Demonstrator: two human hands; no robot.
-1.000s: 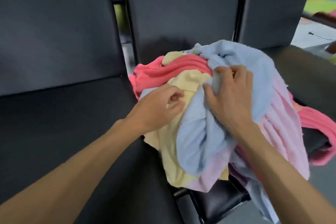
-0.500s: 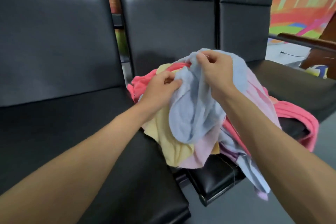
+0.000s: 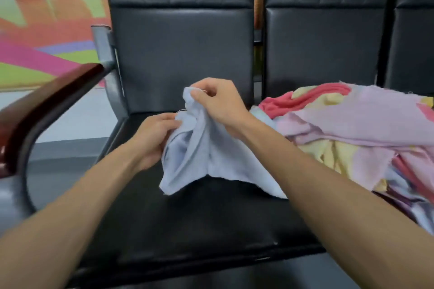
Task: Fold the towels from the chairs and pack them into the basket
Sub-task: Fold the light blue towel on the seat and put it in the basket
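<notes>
A light blue towel hangs bunched over the seat of a black chair. My right hand pinches its upper edge. Lower and to the left, my left hand grips another part of the same edge. Its lower corners droop onto the seat. On the chair to the right lies a heap of other towels, lilac on top with pink and yellow ones under it. No basket is in view.
A dark wooden armrest on a grey metal frame curves along the left side of the chair. A third black chair back stands at the far right. A colourful mural covers the wall at the left.
The blue towel has come off the heap and now hangs over the chair to the left. Both hands moved left with it, and the view has swung left.
</notes>
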